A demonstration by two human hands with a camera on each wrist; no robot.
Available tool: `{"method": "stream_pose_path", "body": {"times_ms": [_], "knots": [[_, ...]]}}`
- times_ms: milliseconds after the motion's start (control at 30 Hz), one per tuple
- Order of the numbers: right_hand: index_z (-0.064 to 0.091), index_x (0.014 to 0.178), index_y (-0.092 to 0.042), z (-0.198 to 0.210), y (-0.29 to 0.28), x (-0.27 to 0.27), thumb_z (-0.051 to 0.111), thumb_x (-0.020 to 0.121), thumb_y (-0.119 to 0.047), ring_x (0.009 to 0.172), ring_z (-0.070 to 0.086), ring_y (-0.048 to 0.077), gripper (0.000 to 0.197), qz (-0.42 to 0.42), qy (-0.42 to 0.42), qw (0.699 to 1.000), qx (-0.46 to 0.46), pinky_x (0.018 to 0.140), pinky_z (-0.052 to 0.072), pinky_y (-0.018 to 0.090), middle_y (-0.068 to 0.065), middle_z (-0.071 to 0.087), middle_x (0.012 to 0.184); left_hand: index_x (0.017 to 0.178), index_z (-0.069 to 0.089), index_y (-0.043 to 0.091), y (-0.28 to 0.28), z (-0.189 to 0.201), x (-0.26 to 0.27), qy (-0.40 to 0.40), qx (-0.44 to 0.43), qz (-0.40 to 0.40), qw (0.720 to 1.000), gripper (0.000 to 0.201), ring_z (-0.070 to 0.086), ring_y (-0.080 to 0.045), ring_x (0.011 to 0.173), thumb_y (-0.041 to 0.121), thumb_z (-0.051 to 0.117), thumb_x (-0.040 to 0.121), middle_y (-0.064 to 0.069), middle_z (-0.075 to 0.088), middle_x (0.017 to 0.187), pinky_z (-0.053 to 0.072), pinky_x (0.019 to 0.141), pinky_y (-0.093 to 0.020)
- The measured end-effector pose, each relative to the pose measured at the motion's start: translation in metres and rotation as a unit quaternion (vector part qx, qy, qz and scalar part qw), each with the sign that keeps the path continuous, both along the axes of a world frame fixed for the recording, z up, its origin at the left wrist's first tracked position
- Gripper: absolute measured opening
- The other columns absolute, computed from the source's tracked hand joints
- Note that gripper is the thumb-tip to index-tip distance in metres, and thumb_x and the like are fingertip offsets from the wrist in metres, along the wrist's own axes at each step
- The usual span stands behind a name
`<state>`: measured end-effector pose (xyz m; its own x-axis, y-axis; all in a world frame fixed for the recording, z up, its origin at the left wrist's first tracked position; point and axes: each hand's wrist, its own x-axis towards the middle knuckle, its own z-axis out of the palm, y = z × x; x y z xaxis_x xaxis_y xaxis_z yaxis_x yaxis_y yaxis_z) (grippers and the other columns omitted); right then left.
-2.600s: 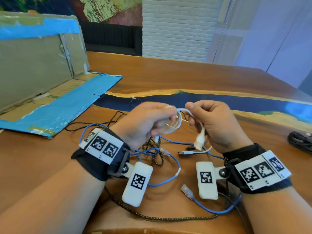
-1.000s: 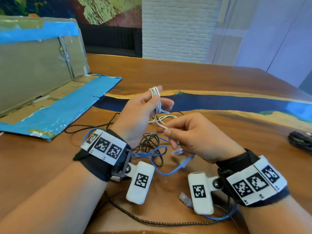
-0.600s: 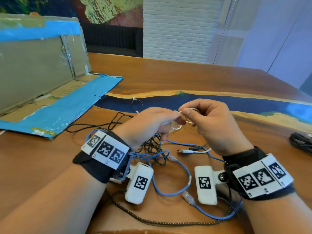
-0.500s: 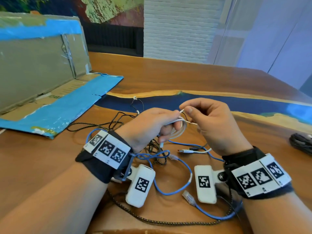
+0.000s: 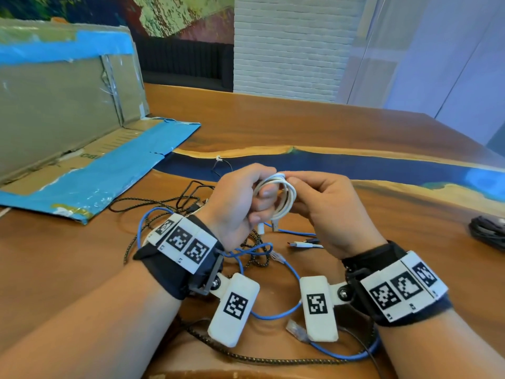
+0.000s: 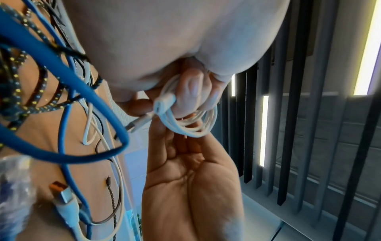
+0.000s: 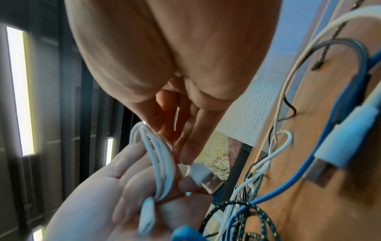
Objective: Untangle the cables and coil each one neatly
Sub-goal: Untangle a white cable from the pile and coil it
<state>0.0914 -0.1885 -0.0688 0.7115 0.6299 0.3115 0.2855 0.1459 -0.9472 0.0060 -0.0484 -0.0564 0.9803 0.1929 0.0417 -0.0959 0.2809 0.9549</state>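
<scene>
Both hands [image 5: 276, 203] pinch the white coil [image 5: 284, 199] above tangled blue cable [image 5: 276, 314], cardboard [image 5: 68, 127] left

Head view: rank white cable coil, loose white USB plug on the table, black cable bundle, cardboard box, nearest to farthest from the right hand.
From the right hand:
1. White cable coil: pinched in its fingertips, also held by the left hand.
2. Loose white USB plug: on the table just below the hand.
3. Black cable bundle: far right edge.
4. Cardboard box: far left, back.
</scene>
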Motion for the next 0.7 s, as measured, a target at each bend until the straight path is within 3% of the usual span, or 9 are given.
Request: {"method": "stream_pose_path", "body": {"times_ms": [100, 200, 233, 267, 333, 400, 500, 600, 700], "knots": [[0.074, 0.115, 0.0, 0.001, 0.002, -0.005, 0.05, 0.105, -0.011, 0.106, 0.073, 0.031, 0.029, 0.047, 0.059, 0.997, 0.021, 0.093, 0.058, 0.041, 0.018, 0.077, 0.11, 0.055, 0.038, 0.014, 0.004, -0.001, 0.002, 0.01, -0.01, 0.047, 0.999, 0.049, 0.014, -0.016, 0.047, 0.02, 0.04, 0.104, 0.002, 0.021, 0.049, 0.017, 0.046, -0.027], [0.076, 0.119, -0.014, -0.004, 0.005, -0.006, 0.065, 0.097, -0.017, 0.103, 0.067, 0.049, 0.025, 0.029, 0.01, 1.0, 0.001, 0.098, 0.053, 0.062, 0.03, 0.072, 0.108, 0.055, 0.038, 0.015, 0.006, -0.001, 0.003, 0.015, -0.018, 0.053, 0.998, 0.049, 0.013, -0.016, 0.047, 0.021, 0.039, 0.104, 0.002, 0.021, 0.049, 0.017, 0.046, -0.027], [0.076, 0.12, -0.019, -0.006, 0.006, -0.005, 0.068, 0.094, -0.017, 0.095, 0.067, 0.048, 0.028, 0.014, -0.011, 1.0, -0.014, 0.096, 0.05, 0.066, 0.031, 0.071, 0.105, 0.055, 0.038, 0.015, 0.007, -0.002, 0.003, 0.018, -0.016, 0.051, 0.998, 0.049, 0.014, -0.016, 0.047, 0.022, 0.039, 0.104, 0.002, 0.021, 0.049, 0.018, 0.047, -0.027], [0.076, 0.121, -0.02, -0.006, 0.007, -0.005, 0.07, 0.093, -0.014, 0.091, 0.068, 0.04, 0.029, 0.0, -0.023, 0.999, -0.025, 0.095, 0.051, 0.065, 0.027, 0.073, 0.102, 0.055, 0.039, 0.014, 0.007, -0.003, 0.004, 0.02, -0.013, 0.046, 0.999, 0.049, 0.014, -0.015, 0.047, 0.022, 0.039, 0.104, 0.002, 0.022, 0.049, 0.018, 0.046, -0.027], [0.076, 0.12, -0.014, -0.005, 0.005, -0.005, 0.068, 0.094, -0.004, 0.099, 0.074, 0.019, 0.029, -0.016, -0.028, 0.999, -0.027, 0.092, 0.06, 0.049, 0.01, 0.079, 0.101, 0.056, 0.04, 0.014, 0.007, -0.004, 0.004, 0.022, -0.002, 0.034, 0.999, 0.049, 0.015, -0.016, 0.047, 0.022, 0.039, 0.105, 0.002, 0.023, 0.049, 0.017, 0.047, -0.029], [0.077, 0.114, -0.011, -0.003, 0.004, -0.006, 0.067, 0.094, 0.0, 0.099, 0.076, 0.018, 0.025, -0.021, -0.019, 0.999, -0.018, 0.086, 0.063, 0.04, 0.004, 0.08, 0.101, 0.056, 0.041, 0.013, 0.006, -0.005, 0.004, 0.023, 0.007, 0.021, 1.0, 0.052, 0.015, -0.016, 0.048, 0.026, 0.039, 0.106, 0.002, 0.023, 0.048, 0.014, 0.052, -0.032], [0.078, 0.107, -0.013, -0.005, 0.005, -0.006, 0.069, 0.093, -0.002, 0.09, 0.076, 0.021, 0.019, -0.043, -0.011, 0.999, -0.007, 0.072, 0.063, 0.036, 0.006, 0.079, 0.095, 0.058, 0.046, 0.01, 0.006, -0.003, 0.004, 0.034, 0.014, 0.006, 0.999, 0.058, 0.017, -0.016, 0.047, 0.04, 0.039, 0.107, 0.002, 0.024, 0.046, 0.012, 0.058, -0.034], [0.074, 0.106, -0.011, -0.006, 0.008, -0.006, 0.07, 0.093, -0.003, 0.079, 0.067, 0.023, 0.016, -0.052, 0.025, 0.998, 0.006, 0.058, 0.051, 0.028, 0.012, 0.078, 0.094, 0.065, 0.053, 0.007, 0.008, 0.0, 0.003, 0.034, 0.024, 0.006, 0.999, 0.055, 0.02, -0.015, 0.046, 0.043, 0.043, 0.106, 0.0, 0.023, 0.048, 0.018, 0.052, -0.026], [0.062, 0.111, -0.013, -0.006, 0.01, -0.002, 0.072, 0.093, -0.004, 0.081, 0.065, 0.025, 0.022, -0.026, 0.087, 0.995, 0.034, 0.061, 0.044, 0.029, 0.013, 0.079, 0.093, 0.066, 0.055, 0.009, 0.011, 0.0, 0.002, 0.029, 0.032, 0.019, 0.999, 0.051, 0.022, -0.015, 0.048, 0.041, 0.049, 0.105, -0.006, 0.019, 0.06, 0.025, 0.053, -0.026]]}}
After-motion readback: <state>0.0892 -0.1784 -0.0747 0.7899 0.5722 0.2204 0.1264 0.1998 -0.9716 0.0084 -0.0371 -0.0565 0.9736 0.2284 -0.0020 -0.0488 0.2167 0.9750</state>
